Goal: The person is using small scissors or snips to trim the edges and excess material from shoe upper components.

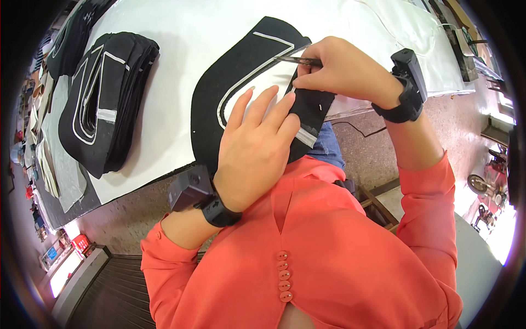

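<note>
A U-shaped black piece of sheet material (207, 104) with a pale line along its inner edge lies flat on the white table. My left hand (257, 137) rests on it, fingers stretched out and slightly apart, holding nothing. Above its right arm, my right hand (334, 71) is closed on a slim dark pointed metal tool (307, 61), too small to tell whether snips or tweezers. The tool's tip points left and lies over the pale line. Near my left wrist, a grey-white strip (305, 138) crosses the piece's lower right end.
A thick stack of similar black pieces (118, 82) stands on the white tabletop (170, 71) at left, with another dark pile (71, 35) behind it. A white cord (392, 30) lies at the far right. The table's near edge runs just in front of my body.
</note>
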`<state>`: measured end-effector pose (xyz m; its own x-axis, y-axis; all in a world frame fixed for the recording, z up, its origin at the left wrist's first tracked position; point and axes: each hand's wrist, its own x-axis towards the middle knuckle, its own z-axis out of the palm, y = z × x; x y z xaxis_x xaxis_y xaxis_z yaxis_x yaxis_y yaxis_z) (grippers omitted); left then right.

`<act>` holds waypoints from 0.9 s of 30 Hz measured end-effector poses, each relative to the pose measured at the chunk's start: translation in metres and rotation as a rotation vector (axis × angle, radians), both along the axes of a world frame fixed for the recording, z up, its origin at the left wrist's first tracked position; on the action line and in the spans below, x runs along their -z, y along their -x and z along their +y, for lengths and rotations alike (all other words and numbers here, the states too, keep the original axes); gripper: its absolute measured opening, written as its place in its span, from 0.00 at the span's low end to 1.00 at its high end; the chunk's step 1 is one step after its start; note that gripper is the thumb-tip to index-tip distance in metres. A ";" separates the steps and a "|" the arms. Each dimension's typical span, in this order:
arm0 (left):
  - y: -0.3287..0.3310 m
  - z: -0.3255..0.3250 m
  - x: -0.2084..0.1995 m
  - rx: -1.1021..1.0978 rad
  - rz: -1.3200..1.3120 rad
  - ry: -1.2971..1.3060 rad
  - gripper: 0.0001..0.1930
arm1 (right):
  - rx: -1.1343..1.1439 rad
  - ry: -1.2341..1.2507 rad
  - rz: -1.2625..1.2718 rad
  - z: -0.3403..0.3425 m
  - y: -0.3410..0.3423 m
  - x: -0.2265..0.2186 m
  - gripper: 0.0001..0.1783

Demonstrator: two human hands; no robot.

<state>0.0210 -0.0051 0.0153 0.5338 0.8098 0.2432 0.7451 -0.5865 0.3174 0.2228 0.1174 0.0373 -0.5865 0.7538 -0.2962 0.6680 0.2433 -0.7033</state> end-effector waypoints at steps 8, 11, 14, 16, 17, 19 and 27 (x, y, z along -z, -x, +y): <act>0.002 -0.003 0.004 0.026 0.000 0.024 0.17 | -0.019 -0.052 -0.002 0.011 -0.008 0.003 0.11; 0.001 0.000 0.002 0.035 0.002 0.018 0.18 | -0.013 -0.196 0.148 0.008 0.001 0.002 0.11; 0.001 0.003 0.000 0.036 0.000 0.020 0.18 | 0.008 -0.139 0.087 0.012 0.002 0.002 0.11; 0.001 0.004 -0.001 0.034 -0.005 0.006 0.18 | 0.014 -0.053 0.029 0.016 -0.001 0.006 0.11; 0.000 0.005 -0.001 0.035 -0.013 -0.008 0.17 | 0.015 -0.053 0.028 0.016 -0.003 0.007 0.11; -0.003 0.008 -0.002 0.030 -0.028 -0.027 0.17 | 0.008 -0.039 0.019 0.017 -0.004 0.010 0.12; -0.012 0.022 0.005 0.015 -0.085 -0.065 0.15 | -0.015 -0.044 0.005 0.019 -0.004 0.009 0.13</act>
